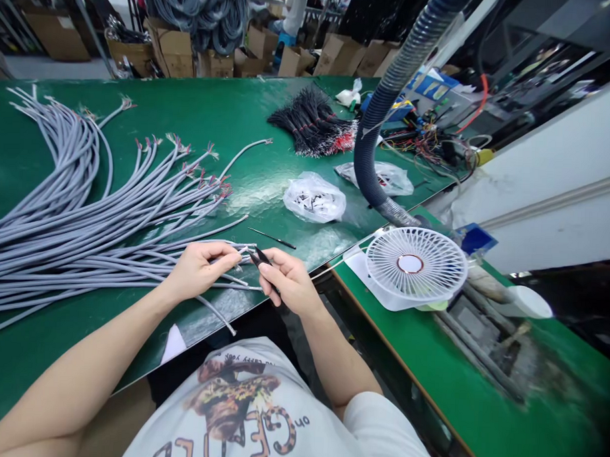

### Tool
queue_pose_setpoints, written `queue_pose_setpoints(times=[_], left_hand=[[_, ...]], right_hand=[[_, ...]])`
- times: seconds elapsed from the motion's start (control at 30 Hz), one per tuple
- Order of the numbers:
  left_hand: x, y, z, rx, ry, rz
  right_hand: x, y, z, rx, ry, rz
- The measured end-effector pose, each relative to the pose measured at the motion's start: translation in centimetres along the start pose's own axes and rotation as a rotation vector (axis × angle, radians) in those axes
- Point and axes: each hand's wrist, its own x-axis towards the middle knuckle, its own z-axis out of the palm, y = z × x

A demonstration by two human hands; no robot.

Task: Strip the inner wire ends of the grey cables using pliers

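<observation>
My left hand (202, 268) is closed, thumb against fingers, around the end of a grey cable near the table's front edge. Close beside it, my right hand (289, 278) grips a small black two-pronged tool (260, 257), whose exact kind I cannot make out. The tool's tips are at the cable end between my hands; whether they touch it is too small to tell. Many grey cables (109, 228) lie in a large bundle under and left of my left hand, several with stripped ends showing coloured wires. Just beyond my hands lies a thin dark screwdriver-like tool (273, 238).
Clear plastic bags (315, 198) of small parts lie on the green table (247, 173), with bundled black wires (309, 122) behind. A ribbed hose (373, 131) hangs down on the right, above a white round fan (416, 266). Cardboard boxes (174, 49) stand beyond the table.
</observation>
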Motion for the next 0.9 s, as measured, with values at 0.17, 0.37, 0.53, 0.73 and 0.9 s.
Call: queue_pose_setpoints(times=[0.17, 0.37, 0.53, 0.73, 0.9], left_hand=[[0.0, 0.0, -0.1, 0.009, 0.001, 0.003], [0.0, 0.1, -0.2, 0.012, -0.006, 0.004], [-0.1, -0.5, 0.1, 0.02, -0.117, -0.046], [0.0, -0.4, -0.2, -0.008, -0.15, -0.054], [-0.1, -0.4, -0.4, -0.009, -0.189, -0.048]], right_hand=[[0.1, 0.0, 0.0, -0.002, -0.011, 0.005], [0.3, 0.4, 0.3, 0.03, 0.006, -0.016], [1.2, 0.0, -0.1, 0.089, 0.182, -0.173], [1.6, -0.9, -1.3, -0.585, 0.201, -0.451], [2.2, -1.1, -1.9, -1.155, -0.086, -0.788]])
